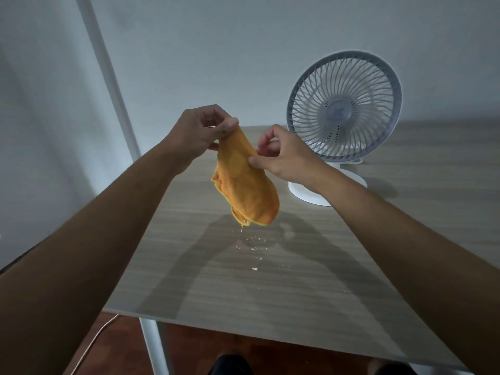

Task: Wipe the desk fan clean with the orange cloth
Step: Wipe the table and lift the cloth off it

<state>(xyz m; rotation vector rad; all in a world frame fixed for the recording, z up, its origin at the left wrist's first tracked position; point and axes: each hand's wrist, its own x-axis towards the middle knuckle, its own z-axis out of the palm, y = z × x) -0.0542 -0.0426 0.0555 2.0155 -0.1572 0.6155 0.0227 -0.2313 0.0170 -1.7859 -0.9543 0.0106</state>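
Note:
The orange cloth (244,182) hangs bunched in the air above the middle of the table. My left hand (198,133) pinches its top corner. My right hand (281,155) pinches its right edge a little lower. The white desk fan (343,106) stands upright on its round base (311,194) at the back right of the table, just behind and to the right of my right hand. Its round grille faces me.
The wood-grain table (270,293) carries small white crumbs (254,249) under the cloth. A white wall stands behind, with a white pole (108,77) at the left. A white table leg (155,347), a cable (92,345) and dark wooden floor lie below the front edge.

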